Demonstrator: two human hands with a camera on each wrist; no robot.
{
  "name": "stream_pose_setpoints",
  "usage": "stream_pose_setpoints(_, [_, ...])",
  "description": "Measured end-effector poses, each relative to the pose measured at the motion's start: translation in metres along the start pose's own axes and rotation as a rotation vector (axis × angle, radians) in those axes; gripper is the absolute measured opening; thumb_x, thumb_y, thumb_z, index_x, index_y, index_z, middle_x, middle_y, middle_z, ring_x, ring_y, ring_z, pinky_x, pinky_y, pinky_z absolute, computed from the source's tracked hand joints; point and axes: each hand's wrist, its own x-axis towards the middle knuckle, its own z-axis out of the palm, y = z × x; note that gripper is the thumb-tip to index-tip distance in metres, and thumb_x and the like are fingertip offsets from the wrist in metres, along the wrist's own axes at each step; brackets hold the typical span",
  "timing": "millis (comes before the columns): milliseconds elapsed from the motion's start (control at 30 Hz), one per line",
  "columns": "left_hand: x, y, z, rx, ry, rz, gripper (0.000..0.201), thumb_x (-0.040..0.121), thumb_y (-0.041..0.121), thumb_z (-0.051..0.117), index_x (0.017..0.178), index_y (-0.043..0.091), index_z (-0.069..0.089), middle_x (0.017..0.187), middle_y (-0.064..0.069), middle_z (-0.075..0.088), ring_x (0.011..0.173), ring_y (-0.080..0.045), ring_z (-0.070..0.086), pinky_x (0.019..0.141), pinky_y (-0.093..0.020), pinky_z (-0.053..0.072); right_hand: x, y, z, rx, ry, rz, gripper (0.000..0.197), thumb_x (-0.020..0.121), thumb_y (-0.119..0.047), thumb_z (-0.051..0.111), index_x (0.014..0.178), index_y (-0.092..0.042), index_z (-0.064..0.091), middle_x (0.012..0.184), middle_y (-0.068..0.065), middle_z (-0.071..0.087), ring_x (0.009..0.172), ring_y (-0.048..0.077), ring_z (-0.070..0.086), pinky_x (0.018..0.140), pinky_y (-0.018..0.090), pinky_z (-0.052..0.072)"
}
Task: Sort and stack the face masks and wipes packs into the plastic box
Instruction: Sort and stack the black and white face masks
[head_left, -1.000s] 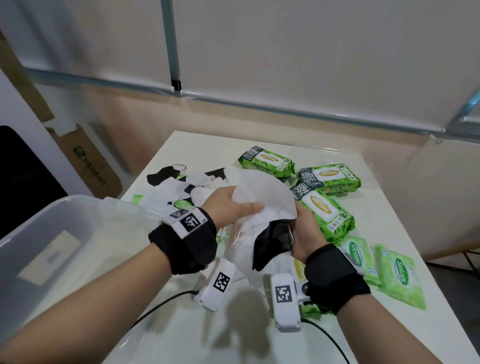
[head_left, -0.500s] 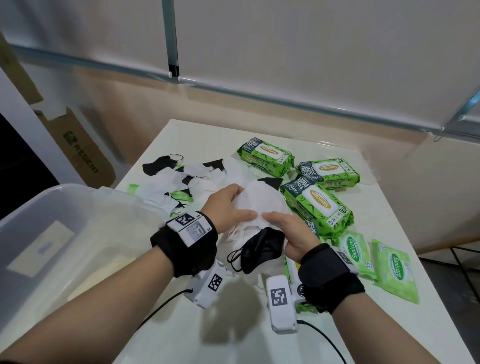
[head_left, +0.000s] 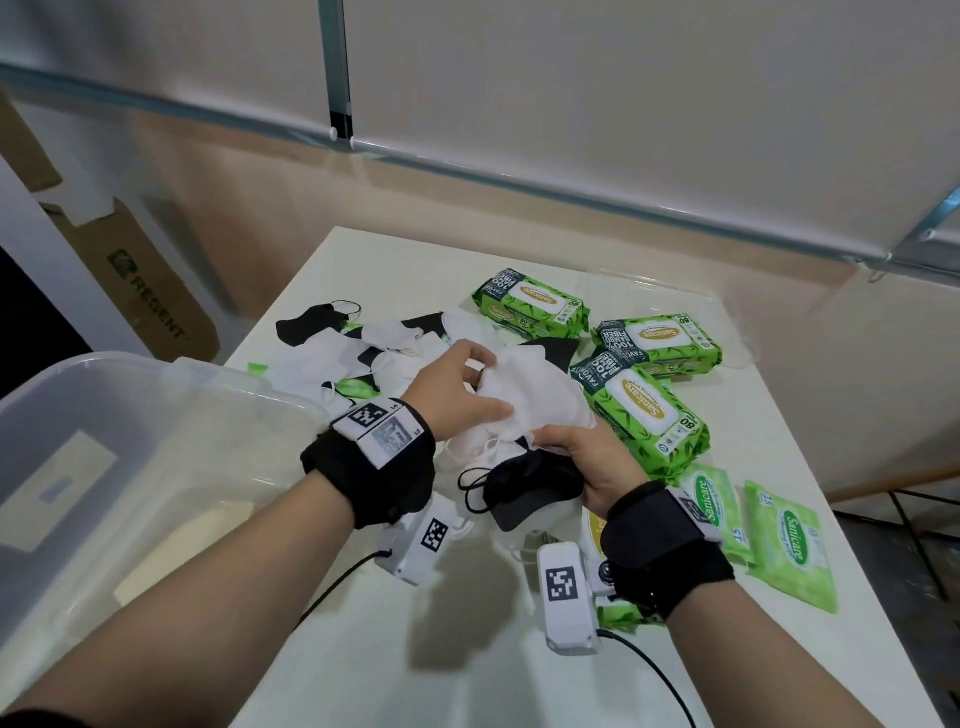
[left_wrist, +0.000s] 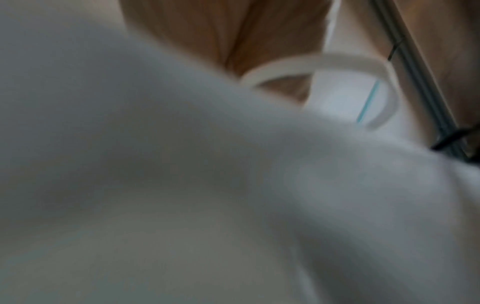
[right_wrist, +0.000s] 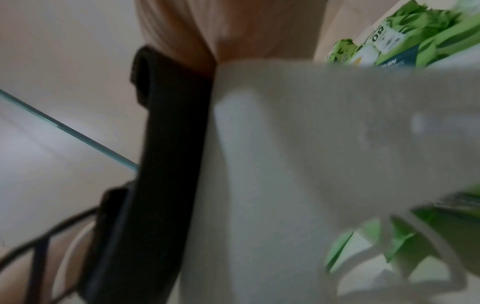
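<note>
Left hand (head_left: 457, 395) and right hand (head_left: 587, 457) fingers clasped on bundle of white masks (head_left: 530, 400), crumpled, soft; black mask (head_left: 530, 483) folded beneath right fingers, loops dangling. Held above bench (head_left: 415, 649).

Since a second ago the right hand (head_left: 587, 462) has come round from behind the held masks to their near side, and its fingers now pinch the white mask (head_left: 535, 402) from below. The left hand (head_left: 457, 395) has slid to that mask's left edge. The black mask (head_left: 524, 488) now hangs lower, its ear loop dangling to the left.
</note>
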Motion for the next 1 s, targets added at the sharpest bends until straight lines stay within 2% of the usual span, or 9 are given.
stream_pose_setpoints(133, [0.0, 0.006, 0.011, -0.113, 0.041, -0.027, 0.048, 0.074, 0.009, 0.075, 0.108, 0.023, 0.045, 0.094, 0.0, 0.058, 0.083, -0.021, 0.059, 0.079, -0.036, 0.051, -0.002, -0.004, -0.008, -0.013, 0.07, -0.016, 0.045, 0.075, 0.019, 0.054, 0.119, 0.007, 0.058, 0.094, 0.016, 0.069, 0.075, 0.027, 0.066, 0.066, 0.031, 0.057])
stream_pose_setpoints(267, [-0.001, 0.014, 0.022, -0.185, 0.038, -0.023, 0.043, 0.076, 0.01, 0.074, 0.107, 0.021, 0.048, 0.089, 0.005, 0.058, 0.085, -0.019, 0.06, 0.082, -0.035, 0.051, -0.007, -0.01, -0.02, -0.006, 0.072, -0.035, 0.04, 0.077, 0.018, 0.053, 0.114, 0.005, 0.061, 0.074, 0.004, 0.072, 0.062, 0.017, 0.068, 0.057, 0.025, 0.055])
stream_pose_setpoints(333, [-0.001, 0.017, 0.022, -0.214, 0.024, -0.022, 0.04, 0.076, 0.01, 0.074, 0.106, 0.019, 0.05, 0.087, 0.004, 0.059, 0.085, -0.02, 0.06, 0.082, -0.036, 0.051, -0.009, -0.011, -0.022, -0.009, 0.075, -0.041, 0.04, 0.077, 0.017, 0.054, 0.116, 0.006, 0.06, 0.075, 0.006, 0.071, 0.062, 0.017, 0.067, 0.056, 0.024, 0.055])
stream_pose_setpoints(467, [-0.002, 0.022, 0.014, -0.22, -0.006, -0.002, 0.037, 0.078, 0.012, 0.074, 0.108, 0.017, 0.053, 0.092, 0.0, 0.061, 0.079, -0.019, 0.06, 0.065, -0.027, 0.046, -0.012, -0.015, -0.022, -0.066, 0.068, -0.077, 0.037, 0.078, 0.016, 0.056, 0.112, 0.001, 0.062, 0.093, 0.014, 0.067, 0.078, 0.026, 0.064, 0.068, 0.03, 0.055])
stream_pose_setpoints(633, [-0.006, 0.023, -0.004, -0.118, -0.004, 0.037, 0.042, 0.078, 0.01, 0.072, 0.114, 0.017, 0.05, 0.093, 0.002, 0.059, 0.072, -0.014, 0.058, 0.055, -0.022, 0.049, -0.013, -0.019, -0.014, -0.17, 0.08, -0.099, 0.032, 0.077, 0.014, 0.06, 0.105, 0.0, 0.066, 0.094, 0.015, 0.069, 0.082, 0.027, 0.064, 0.075, 0.035, 0.053])
stream_pose_setpoints(733, [-0.007, 0.024, -0.01, -0.011, 0.05, 0.12, 0.052, 0.074, 0.009, 0.075, 0.117, 0.019, 0.048, 0.094, 0.007, 0.053, 0.068, -0.012, 0.058, 0.054, -0.017, 0.049, -0.015, -0.023, -0.01, -0.227, 0.045, -0.116, 0.03, 0.072, 0.015, 0.064, 0.097, 0.0, 0.068, 0.083, 0.01, 0.071, 0.072, 0.023, 0.066, 0.064, 0.028, 0.055])
stream_pose_setpoints(867, [-0.015, 0.029, -0.01, 0.202, 0.053, 0.494, 0.065, 0.062, 0.02, 0.079, 0.122, 0.02, 0.055, 0.117, 0.0, 0.05, 0.103, -0.013, 0.051, 0.082, -0.002, 0.036, -0.018, -0.027, -0.005, -0.303, -0.042, -0.13, 0.03, 0.067, 0.013, 0.073, 0.089, -0.008, 0.069, 0.074, 0.005, 0.07, 0.059, 0.012, 0.065, 0.054, 0.02, 0.052])
stream_pose_setpoints(933, [-0.018, 0.032, -0.007, 0.328, -0.072, 0.65, 0.059, 0.061, 0.026, 0.076, 0.117, 0.019, 0.062, 0.12, -0.003, 0.051, 0.113, -0.014, 0.045, 0.097, -0.012, 0.03, -0.019, -0.027, -0.005, -0.38, -0.071, -0.134, 0.029, 0.07, 0.013, 0.071, 0.094, -0.003, 0.069, 0.082, 0.01, 0.069, 0.07, 0.018, 0.065, 0.062, 0.023, 0.052])
stream_pose_setpoints(1000, [-0.02, 0.036, -0.005, 0.426, -0.182, 0.661, 0.047, 0.067, 0.022, 0.077, 0.113, 0.02, 0.066, 0.116, -0.004, 0.054, 0.111, -0.02, 0.049, 0.098, -0.027, 0.034, -0.022, -0.029, -0.006, -0.425, -0.119, -0.126, 0.028, 0.071, 0.012, 0.07, 0.095, -0.001, 0.068, 0.087, 0.014, 0.069, 0.079, 0.023, 0.064, 0.07, 0.03, 0.052])
